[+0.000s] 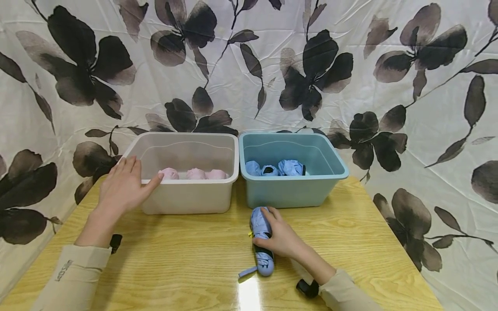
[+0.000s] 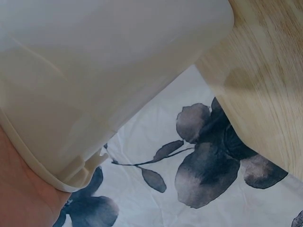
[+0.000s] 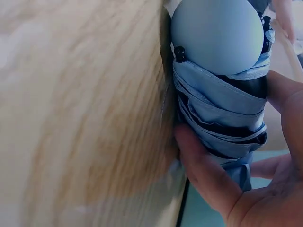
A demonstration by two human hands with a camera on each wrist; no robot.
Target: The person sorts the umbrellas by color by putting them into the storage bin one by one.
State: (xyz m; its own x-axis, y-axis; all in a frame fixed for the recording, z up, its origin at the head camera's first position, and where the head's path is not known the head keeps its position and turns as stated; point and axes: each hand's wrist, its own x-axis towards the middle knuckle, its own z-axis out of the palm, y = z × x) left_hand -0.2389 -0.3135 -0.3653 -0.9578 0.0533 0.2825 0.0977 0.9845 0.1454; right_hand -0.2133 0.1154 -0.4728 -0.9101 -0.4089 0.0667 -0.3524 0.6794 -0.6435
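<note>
A folded blue umbrella lies lengthwise on the table, its strap trailing to the left at the near end. My right hand grips it from the right side, thumb and fingers around the folded cloth. In the right wrist view, the umbrella's smooth rounded handle and gathered folds show between the fingers. On the left front corner of a beige bin rests my left hand, fingers extended and thumb spread over the rim. The left wrist view shows only part of that hand against the bin.
Several pink bundles lie inside the beige bin. Beside it stands a blue-green bin with several blue bundles in it. Both bins are toward the back of the wooden table, before a floral cloth.
</note>
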